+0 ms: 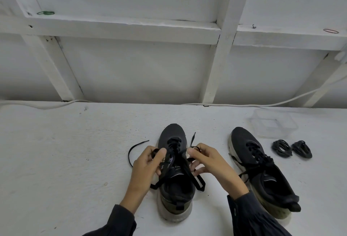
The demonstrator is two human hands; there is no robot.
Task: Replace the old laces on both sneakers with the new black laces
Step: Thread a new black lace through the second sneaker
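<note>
Both hands work the lace of the middle sneaker on the white table.

The sneaker (173, 134) stands toe away on the table (65, 151). The left hand (148, 162) and right hand (208, 162) each have a narrow grip, thumb and fingers pinching a strand of its black lace (174, 144) on either side of the tongue. The second sneaker (244, 142) lies to the right, laced. Beyond it are two coiled black laces (281, 148) and a clear container (272, 125).
</note>
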